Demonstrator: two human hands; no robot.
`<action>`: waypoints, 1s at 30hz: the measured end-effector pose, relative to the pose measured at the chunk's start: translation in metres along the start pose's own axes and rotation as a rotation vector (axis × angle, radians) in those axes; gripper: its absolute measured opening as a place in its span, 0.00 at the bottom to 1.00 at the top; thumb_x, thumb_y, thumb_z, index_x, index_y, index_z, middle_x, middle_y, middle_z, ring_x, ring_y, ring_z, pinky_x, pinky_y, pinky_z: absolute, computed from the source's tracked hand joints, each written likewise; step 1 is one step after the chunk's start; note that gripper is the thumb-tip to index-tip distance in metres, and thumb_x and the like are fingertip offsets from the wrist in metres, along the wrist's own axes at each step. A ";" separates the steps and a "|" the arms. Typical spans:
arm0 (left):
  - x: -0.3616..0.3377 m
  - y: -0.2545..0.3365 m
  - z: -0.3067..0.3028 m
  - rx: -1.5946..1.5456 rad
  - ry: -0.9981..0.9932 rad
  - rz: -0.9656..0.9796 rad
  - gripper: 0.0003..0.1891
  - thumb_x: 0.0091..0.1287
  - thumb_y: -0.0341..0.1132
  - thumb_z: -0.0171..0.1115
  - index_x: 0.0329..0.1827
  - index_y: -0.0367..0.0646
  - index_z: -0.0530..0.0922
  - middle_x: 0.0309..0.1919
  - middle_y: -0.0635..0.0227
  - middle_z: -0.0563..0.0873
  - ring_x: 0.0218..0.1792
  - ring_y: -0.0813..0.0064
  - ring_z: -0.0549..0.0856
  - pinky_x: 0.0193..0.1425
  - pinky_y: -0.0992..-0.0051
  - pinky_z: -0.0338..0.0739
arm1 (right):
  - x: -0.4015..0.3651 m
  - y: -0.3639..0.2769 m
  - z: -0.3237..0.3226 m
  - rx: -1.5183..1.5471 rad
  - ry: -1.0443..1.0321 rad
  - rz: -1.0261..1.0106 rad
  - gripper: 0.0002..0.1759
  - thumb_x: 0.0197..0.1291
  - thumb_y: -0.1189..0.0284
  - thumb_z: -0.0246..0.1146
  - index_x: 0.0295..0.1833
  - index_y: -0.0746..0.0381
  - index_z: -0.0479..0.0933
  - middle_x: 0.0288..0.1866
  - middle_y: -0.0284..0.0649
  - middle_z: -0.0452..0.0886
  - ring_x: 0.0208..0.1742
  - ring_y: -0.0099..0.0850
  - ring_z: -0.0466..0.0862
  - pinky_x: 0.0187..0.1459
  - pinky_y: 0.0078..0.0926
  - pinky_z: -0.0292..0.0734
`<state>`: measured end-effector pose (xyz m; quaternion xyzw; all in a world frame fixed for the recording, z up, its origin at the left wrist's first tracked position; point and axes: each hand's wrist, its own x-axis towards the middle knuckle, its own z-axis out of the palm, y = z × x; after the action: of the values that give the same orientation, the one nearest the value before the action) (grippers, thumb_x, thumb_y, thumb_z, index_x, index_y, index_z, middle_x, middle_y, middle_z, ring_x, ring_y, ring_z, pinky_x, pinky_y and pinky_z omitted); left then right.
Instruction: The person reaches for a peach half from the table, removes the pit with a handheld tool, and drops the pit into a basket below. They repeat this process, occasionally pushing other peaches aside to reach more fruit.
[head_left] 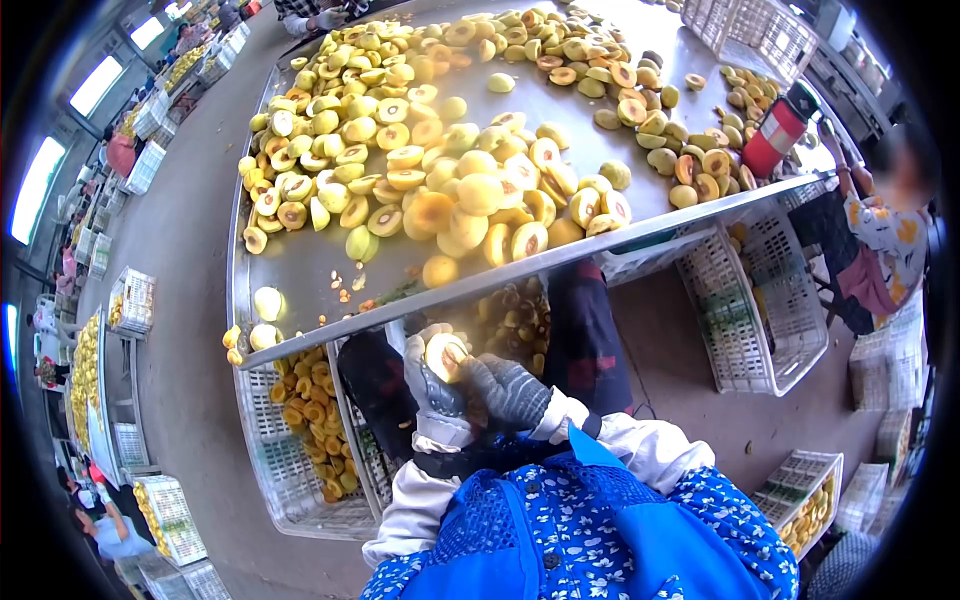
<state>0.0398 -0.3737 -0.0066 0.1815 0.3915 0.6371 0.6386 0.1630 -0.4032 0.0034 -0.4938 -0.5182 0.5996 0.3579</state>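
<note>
My left hand (pixel 432 385), in a grey and white glove, holds a halved yellow fruit (pixel 445 357) with its cut face and brown centre up. My right hand (pixel 510 390), gloved in grey, is closed against the fruit's right side; whether it grips a small tool there is hidden. Both hands are just below the near edge of a metal table (pixel 300 290). Piled on that table are many halved yellow fruits (pixel 400 160). Some small pit pieces (pixel 345 285) lie near its left corner. Beneath my hands, a container of fruit halves (pixel 510 320) shows partly.
A white crate (pixel 285 495) of fruit halves stands below the table at left. Another white crate (pixel 745 350) is at right. A red container (pixel 775 135) stands on the table's right side. Beside it sits a co-worker (pixel 885 230); another person's hands (pixel 328 18) are at the far edge.
</note>
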 end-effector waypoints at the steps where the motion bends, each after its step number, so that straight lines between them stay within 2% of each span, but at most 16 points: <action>1: 0.000 0.000 0.001 -0.025 0.017 -0.010 0.22 0.68 0.50 0.51 0.46 0.38 0.76 0.37 0.57 0.82 0.37 0.60 0.84 0.40 0.64 0.82 | 0.000 0.000 0.001 0.030 -0.005 0.004 0.22 0.71 0.57 0.48 0.46 0.67 0.74 0.34 0.55 0.80 0.34 0.48 0.80 0.37 0.39 0.74; 3: 0.002 -0.003 0.001 0.011 0.082 0.029 0.21 0.68 0.50 0.50 0.45 0.38 0.76 0.36 0.58 0.83 0.35 0.60 0.84 0.38 0.65 0.82 | 0.001 -0.001 0.002 0.090 -0.016 0.010 0.22 0.71 0.57 0.49 0.46 0.67 0.74 0.33 0.53 0.80 0.32 0.45 0.80 0.37 0.36 0.74; 6: 0.004 -0.010 0.000 0.147 0.143 0.105 0.20 0.69 0.49 0.49 0.43 0.39 0.76 0.36 0.59 0.83 0.32 0.62 0.84 0.35 0.68 0.82 | -0.003 -0.011 0.000 0.042 -0.050 0.105 0.22 0.71 0.57 0.48 0.46 0.66 0.74 0.34 0.54 0.81 0.35 0.48 0.81 0.38 0.38 0.74; 9: 0.002 -0.007 0.001 0.248 0.146 0.101 0.19 0.70 0.49 0.48 0.44 0.40 0.75 0.34 0.58 0.83 0.28 0.65 0.84 0.31 0.70 0.82 | -0.005 -0.022 -0.006 -0.131 -0.066 0.076 0.21 0.70 0.57 0.48 0.45 0.65 0.75 0.34 0.54 0.81 0.37 0.51 0.81 0.39 0.41 0.74; 12: 0.000 -0.007 0.015 0.209 0.193 0.178 0.18 0.71 0.48 0.49 0.46 0.42 0.74 0.32 0.58 0.83 0.27 0.65 0.84 0.29 0.69 0.82 | -0.005 -0.022 -0.008 -0.184 -0.072 0.055 0.21 0.70 0.56 0.48 0.44 0.65 0.75 0.34 0.55 0.80 0.39 0.54 0.80 0.40 0.44 0.74; 16: -0.005 -0.003 0.021 0.225 0.202 0.163 0.19 0.71 0.51 0.50 0.47 0.43 0.74 0.30 0.58 0.84 0.25 0.65 0.84 0.26 0.70 0.81 | -0.005 -0.020 -0.015 -0.054 -0.185 0.101 0.21 0.70 0.58 0.48 0.46 0.65 0.75 0.34 0.52 0.81 0.36 0.49 0.81 0.40 0.40 0.75; 17: -0.004 -0.003 0.022 0.226 0.185 0.172 0.19 0.72 0.51 0.50 0.46 0.43 0.74 0.30 0.58 0.84 0.24 0.65 0.84 0.26 0.70 0.81 | -0.006 -0.015 -0.016 -0.073 -0.222 -0.002 0.21 0.70 0.59 0.48 0.47 0.66 0.75 0.33 0.50 0.81 0.35 0.45 0.81 0.39 0.37 0.75; 20: -0.008 -0.002 0.023 0.220 0.155 0.191 0.18 0.72 0.49 0.50 0.45 0.41 0.75 0.28 0.58 0.84 0.23 0.66 0.83 0.25 0.72 0.80 | -0.012 -0.023 -0.015 0.185 -0.216 0.113 0.21 0.71 0.60 0.47 0.47 0.67 0.76 0.35 0.50 0.81 0.36 0.40 0.80 0.39 0.35 0.74; 21: -0.009 -0.001 0.025 0.209 0.150 0.197 0.17 0.71 0.47 0.52 0.44 0.40 0.76 0.28 0.57 0.84 0.23 0.67 0.84 0.25 0.73 0.80 | -0.013 -0.028 -0.015 0.175 -0.200 0.056 0.23 0.72 0.56 0.44 0.34 0.61 0.74 0.24 0.37 0.76 0.23 0.28 0.75 0.26 0.26 0.70; 24: -0.008 0.000 0.023 0.288 0.067 0.236 0.16 0.72 0.45 0.53 0.43 0.38 0.76 0.27 0.58 0.84 0.23 0.68 0.84 0.26 0.75 0.79 | -0.013 -0.032 -0.024 0.127 -0.312 0.029 0.24 0.72 0.55 0.42 0.35 0.61 0.74 0.24 0.36 0.77 0.22 0.25 0.74 0.23 0.23 0.69; 28: -0.001 -0.010 -0.001 0.503 -0.093 0.292 0.16 0.73 0.42 0.52 0.40 0.36 0.76 0.28 0.62 0.84 0.28 0.74 0.84 0.33 0.76 0.78 | -0.018 -0.031 -0.036 0.267 -0.478 0.127 0.24 0.72 0.54 0.42 0.39 0.60 0.76 0.30 0.36 0.79 0.23 0.20 0.74 0.22 0.19 0.69; 30: -0.007 -0.004 0.007 0.516 -0.163 0.302 0.15 0.72 0.41 0.53 0.38 0.36 0.77 0.28 0.63 0.85 0.29 0.75 0.84 0.34 0.77 0.78 | -0.008 -0.008 -0.046 0.278 -0.664 0.105 0.18 0.72 0.59 0.47 0.46 0.60 0.76 0.35 0.35 0.79 0.36 0.26 0.76 0.37 0.27 0.72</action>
<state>0.0482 -0.3788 -0.0036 0.4444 0.4565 0.5878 0.4987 0.2085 -0.3972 0.0146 -0.2447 -0.4934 0.8097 0.2025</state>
